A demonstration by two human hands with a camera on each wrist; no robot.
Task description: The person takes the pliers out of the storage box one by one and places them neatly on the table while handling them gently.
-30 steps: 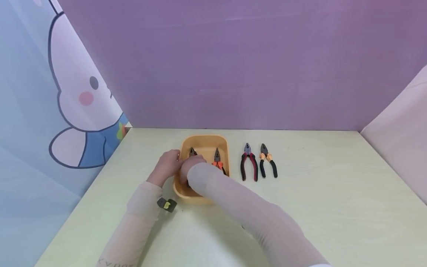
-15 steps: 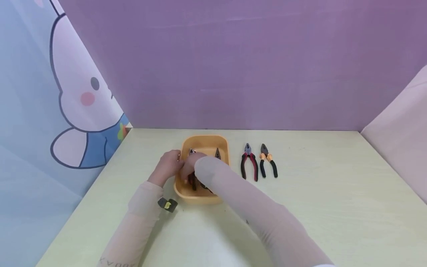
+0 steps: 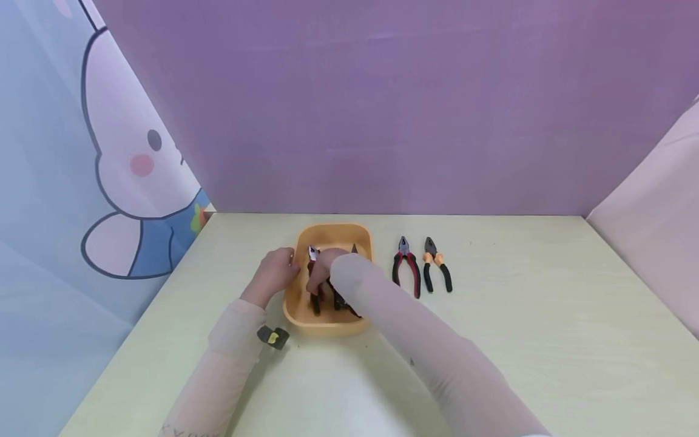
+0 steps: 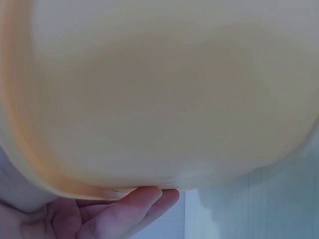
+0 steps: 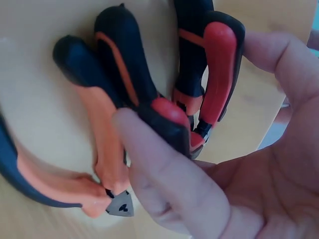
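A yellow-orange plastic container (image 3: 334, 230) stands on the table, with several pliers inside. My left hand (image 3: 271, 276) grips its left rim; in the left wrist view the fingers (image 4: 127, 211) show beneath the container's edge. Inside, my right hand (image 3: 326, 262) holds pliers with red and black handles (image 5: 219, 69), thumb on one handle and fingers on the other. Their metal jaws point toward the far end. Beside them lie pliers with orange and black handles (image 5: 108, 142). Another black and orange handle shows behind the red one. My right hand and sleeve cover part of the contents.
Right of the container lie pliers with red and black handles (image 3: 406, 267) and pliers with orange and black handles (image 3: 437, 264), side by side. A purple backdrop (image 3: 349, 121) rises behind the table's far edge. My right forearm (image 3: 431, 358) crosses over the container's near right corner.
My right hand has shifted slightly right inside the container, and the red and black pliers show more beside it. The orange-handled pliers at the right are now mostly covered. My left hand stays on the rim.
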